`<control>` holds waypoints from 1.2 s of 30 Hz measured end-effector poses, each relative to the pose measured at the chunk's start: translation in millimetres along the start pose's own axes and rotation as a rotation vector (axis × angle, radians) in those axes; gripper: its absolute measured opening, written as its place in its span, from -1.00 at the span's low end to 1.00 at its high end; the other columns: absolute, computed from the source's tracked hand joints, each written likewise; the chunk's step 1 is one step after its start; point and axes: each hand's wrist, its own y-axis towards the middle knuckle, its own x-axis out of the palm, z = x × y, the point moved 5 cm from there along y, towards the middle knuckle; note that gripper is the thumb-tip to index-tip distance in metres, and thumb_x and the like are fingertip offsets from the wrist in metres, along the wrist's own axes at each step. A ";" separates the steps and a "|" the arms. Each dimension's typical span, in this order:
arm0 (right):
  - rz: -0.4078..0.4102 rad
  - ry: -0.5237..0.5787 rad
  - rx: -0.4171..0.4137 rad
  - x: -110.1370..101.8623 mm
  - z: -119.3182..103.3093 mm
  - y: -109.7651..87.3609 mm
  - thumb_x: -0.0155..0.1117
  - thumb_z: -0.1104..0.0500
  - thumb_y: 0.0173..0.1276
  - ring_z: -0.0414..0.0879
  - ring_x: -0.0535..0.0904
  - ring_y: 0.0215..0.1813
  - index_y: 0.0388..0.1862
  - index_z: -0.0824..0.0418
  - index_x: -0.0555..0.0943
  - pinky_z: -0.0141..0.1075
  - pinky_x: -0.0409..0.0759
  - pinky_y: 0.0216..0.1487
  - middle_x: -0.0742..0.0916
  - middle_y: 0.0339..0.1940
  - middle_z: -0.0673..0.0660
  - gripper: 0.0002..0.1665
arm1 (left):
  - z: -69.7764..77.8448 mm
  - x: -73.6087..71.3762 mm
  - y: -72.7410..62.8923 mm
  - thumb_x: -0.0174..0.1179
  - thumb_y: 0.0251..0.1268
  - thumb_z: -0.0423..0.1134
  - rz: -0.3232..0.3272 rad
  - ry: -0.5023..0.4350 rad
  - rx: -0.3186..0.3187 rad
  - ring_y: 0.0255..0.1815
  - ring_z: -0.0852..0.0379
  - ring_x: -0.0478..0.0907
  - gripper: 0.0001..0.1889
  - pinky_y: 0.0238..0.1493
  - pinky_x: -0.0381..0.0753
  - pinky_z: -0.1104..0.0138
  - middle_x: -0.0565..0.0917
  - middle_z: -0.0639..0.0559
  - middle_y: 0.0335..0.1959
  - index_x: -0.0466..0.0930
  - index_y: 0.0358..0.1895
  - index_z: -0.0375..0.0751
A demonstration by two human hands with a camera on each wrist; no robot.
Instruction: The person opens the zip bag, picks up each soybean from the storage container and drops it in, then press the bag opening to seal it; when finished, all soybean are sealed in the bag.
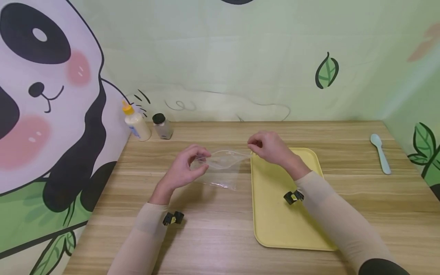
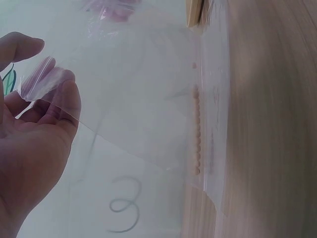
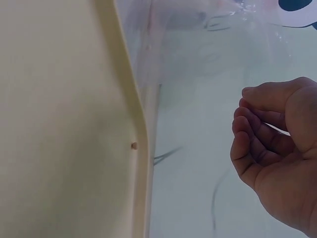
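Note:
A clear zip bag [image 1: 223, 172] hangs above the table with its mouth parted into an oval. My left hand [image 1: 185, 168] holds its left end, the thumb apart from the fingers and the plastic lying over the fingertips [image 2: 69, 94]. At the other end, my right hand [image 1: 271, 147] has thumb and forefinger pinched together right at the stretched corner of the mouth, above the yellow tray's far edge. In the left wrist view, a row of small tan beads [image 2: 196, 134] shows through the plastic near the bag's lower edge.
The yellow tray [image 1: 285, 229] lies right of centre, with a small brown speck [image 3: 133, 146] by its rim. A glue bottle [image 1: 137, 126] and a black-lidded jar [image 1: 163, 128] stand at the back left. A pale blue spoon [image 1: 380, 154] lies far right.

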 end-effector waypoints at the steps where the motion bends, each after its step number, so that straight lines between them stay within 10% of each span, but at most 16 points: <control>1: -0.007 0.000 0.009 0.9 2.3 0.4 0.28 0.20 0.34 -0.11 0.59 -0.36 -0.18 0.29 0.72 -0.28 0.62 -0.31 0.74 -0.37 0.10 -0.81 | 0.3 -0.3 0.0 0.25 0.09 -0.58 0.001 0.001 0.000 -0.14 -0.02 0.53 -0.70 0.07 0.59 0.32 0.59 -0.15 -0.11 0.58 -0.07 -0.36; 22: -0.056 -0.021 0.089 17.9 36.5 1.1 0.29 0.22 0.30 -0.08 0.63 -0.32 -0.20 0.33 0.72 -0.22 0.65 -0.23 0.76 -0.36 0.14 -0.80 | 1.1 0.5 0.0 0.24 0.06 -0.64 0.002 0.011 -0.038 -0.13 -0.17 0.53 -0.69 0.06 0.59 0.25 0.56 -0.33 -0.10 0.56 -0.07 -0.44; 36: -0.122 -0.085 0.120 28.1 48.4 1.4 0.29 0.20 0.30 -0.09 0.68 -0.30 -0.18 0.31 0.73 -0.23 0.68 -0.21 0.79 -0.33 0.13 -0.79 | 36.9 -2.0 0.9 0.21 0.08 -0.63 -0.005 0.027 -0.021 -0.16 -0.20 0.52 -0.74 0.05 0.61 0.15 0.58 -0.28 -0.15 0.55 -0.10 -0.51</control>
